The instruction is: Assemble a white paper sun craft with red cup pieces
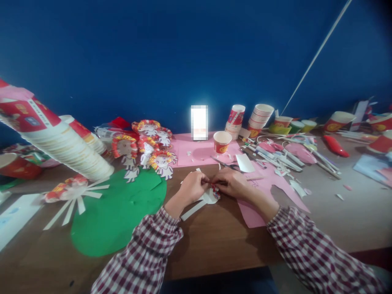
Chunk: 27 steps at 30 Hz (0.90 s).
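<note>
Both hands meet over the middle of the table, on a white paper piece (210, 197) with strips fanning out and a small red patterned part (216, 192). My left hand (194, 186) has its fingers pinched at the upper edge of this piece. From the other side, my right hand (229, 183) pinches close to the same spot, fingertips nearly touching the left ones. The fingers hide part of what they grip. Behind my right hand lie dark scissors (225, 164) and a white paper scrap (245, 163).
Left are a green paper sheet (122, 216), a leaning cup stack (67, 147), a strip-cut cup (72, 192) and paper figures (147, 149). Pink paper (196, 153) with a cup (222, 143) lies behind. Pens (278, 157), cups and scraps cover the right.
</note>
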Available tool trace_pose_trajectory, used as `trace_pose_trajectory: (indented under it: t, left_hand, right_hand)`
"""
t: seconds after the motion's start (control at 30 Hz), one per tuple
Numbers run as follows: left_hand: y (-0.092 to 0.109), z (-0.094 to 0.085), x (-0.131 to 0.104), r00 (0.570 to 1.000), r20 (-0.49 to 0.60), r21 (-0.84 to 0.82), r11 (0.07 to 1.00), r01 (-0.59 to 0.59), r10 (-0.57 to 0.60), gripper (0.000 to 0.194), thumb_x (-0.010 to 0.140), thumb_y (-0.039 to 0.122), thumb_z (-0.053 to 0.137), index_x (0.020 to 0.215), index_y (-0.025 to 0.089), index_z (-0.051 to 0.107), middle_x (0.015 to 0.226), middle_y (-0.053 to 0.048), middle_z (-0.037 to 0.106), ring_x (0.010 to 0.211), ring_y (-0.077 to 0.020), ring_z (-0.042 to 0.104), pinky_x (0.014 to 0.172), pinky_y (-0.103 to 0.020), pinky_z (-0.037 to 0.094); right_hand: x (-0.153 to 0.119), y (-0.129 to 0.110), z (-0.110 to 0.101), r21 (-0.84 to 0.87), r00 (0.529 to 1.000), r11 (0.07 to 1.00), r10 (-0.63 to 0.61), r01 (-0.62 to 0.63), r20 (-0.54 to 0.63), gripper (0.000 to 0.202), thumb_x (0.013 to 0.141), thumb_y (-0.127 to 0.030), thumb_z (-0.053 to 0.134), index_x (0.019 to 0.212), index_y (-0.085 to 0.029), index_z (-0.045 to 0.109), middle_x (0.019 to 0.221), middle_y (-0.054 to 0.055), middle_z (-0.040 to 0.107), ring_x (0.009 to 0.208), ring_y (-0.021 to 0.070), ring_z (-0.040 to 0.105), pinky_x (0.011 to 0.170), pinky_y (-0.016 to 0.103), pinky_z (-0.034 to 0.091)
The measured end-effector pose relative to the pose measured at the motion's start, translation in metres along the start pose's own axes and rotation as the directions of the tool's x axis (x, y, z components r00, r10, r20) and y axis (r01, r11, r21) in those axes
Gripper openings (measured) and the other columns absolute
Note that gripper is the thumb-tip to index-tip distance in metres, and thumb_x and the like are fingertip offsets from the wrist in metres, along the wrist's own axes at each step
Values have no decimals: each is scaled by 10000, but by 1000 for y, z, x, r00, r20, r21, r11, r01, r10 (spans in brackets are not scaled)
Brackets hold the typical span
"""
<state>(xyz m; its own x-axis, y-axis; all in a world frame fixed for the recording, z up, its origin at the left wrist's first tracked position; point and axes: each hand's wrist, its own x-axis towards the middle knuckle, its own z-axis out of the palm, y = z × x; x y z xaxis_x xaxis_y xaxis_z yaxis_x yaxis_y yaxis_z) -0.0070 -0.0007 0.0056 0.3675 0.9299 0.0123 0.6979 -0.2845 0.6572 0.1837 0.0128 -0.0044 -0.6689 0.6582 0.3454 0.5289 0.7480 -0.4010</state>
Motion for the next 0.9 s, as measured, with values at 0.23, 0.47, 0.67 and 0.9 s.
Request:
trace_pose_trajectory:
  t: [0.23,0.47,0.67,0.9]
  left_hand:
    - [-1,0,-1,1000,-5,7,1000,-10,10,191,741,246,568,791,145,721,760,-59,706,660,-152,608,589,-233,398]
    - [0,0,0,1000,-15,38,999,-6,6,183,736,208,568,793,144,730,765,-59,706,671,-151,602,597,-230,398]
    - [1,0,0,1000,-9,16,1000,21,-21,197,733,189,553,810,145,728,786,-63,713,689,-158,614,609,-231,406]
    - [2,-2,-1,1000,-9,-5,1000,6,-6,182,742,210,579,793,127,733,750,-70,708,648,-144,594,582,-223,380]
  right_hand:
    - [0,1,0,6,1000,1000,8,-8,9,144,798,-145,593,893,-209,681,845,32,673,817,162,600,767,276,435]
    - [-1,2,2,26,999,999,26,-26,21,125,802,-160,596,886,-205,677,834,34,665,814,162,597,763,271,434]
    - [-1,1,1,29,1000,999,30,-30,0,149,796,-143,596,899,-205,685,830,37,666,804,160,595,747,263,435]
    - [1,0,1,37,1000,999,16,-16,-3,143,799,-138,595,892,-199,685,845,37,675,812,164,596,757,273,439]
